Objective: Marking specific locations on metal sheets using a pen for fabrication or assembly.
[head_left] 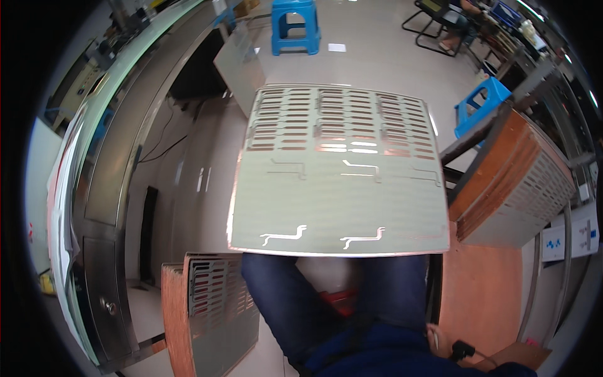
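Observation:
A stack of pale grey-green circuit board panels (333, 207) lies in front of me above my knees. Rows of copper-edged slots cover its far half, and thin bent metal traces mark the near half. My right hand (440, 342) is low at the right beside my thigh, apart from the panels. Only part of it shows, and its fingers are mostly hidden. Close to it is a small black plug-like piece (463, 350) with a cable. My left hand is out of view.
More panels with copper edges stand upright at the lower left (220, 314) and lean on a rack at the right (515, 182). A copper-coloured board (480, 295) lies below the right stack. Blue stools (295, 28) and a metal cabinet (103, 283) stand around; a person sits far right.

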### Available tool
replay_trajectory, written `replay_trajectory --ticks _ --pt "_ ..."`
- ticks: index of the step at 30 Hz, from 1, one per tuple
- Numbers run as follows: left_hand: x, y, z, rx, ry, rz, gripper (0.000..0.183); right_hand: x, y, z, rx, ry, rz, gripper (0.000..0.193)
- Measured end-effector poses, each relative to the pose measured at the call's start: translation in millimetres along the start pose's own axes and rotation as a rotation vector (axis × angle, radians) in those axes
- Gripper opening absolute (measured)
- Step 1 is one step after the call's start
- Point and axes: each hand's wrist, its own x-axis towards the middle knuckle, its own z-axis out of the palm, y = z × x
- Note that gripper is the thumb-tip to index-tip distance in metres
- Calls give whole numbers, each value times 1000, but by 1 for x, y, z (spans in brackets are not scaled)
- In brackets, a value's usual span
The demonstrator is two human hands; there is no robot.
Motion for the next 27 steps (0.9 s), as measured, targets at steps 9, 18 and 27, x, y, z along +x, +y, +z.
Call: replay_trajectory --ticks 9,18,27 --pt "3 -9 -5 -52 9 -33 39 -32 85 14 -97 -94 591 25" --pt "8 5 -3 -31 9 -45 34 -5 31 16 -72 -64 587 25" --pt "9 22 -3 2 9 -22 30 -15 25 14 -80 -70 639 26"
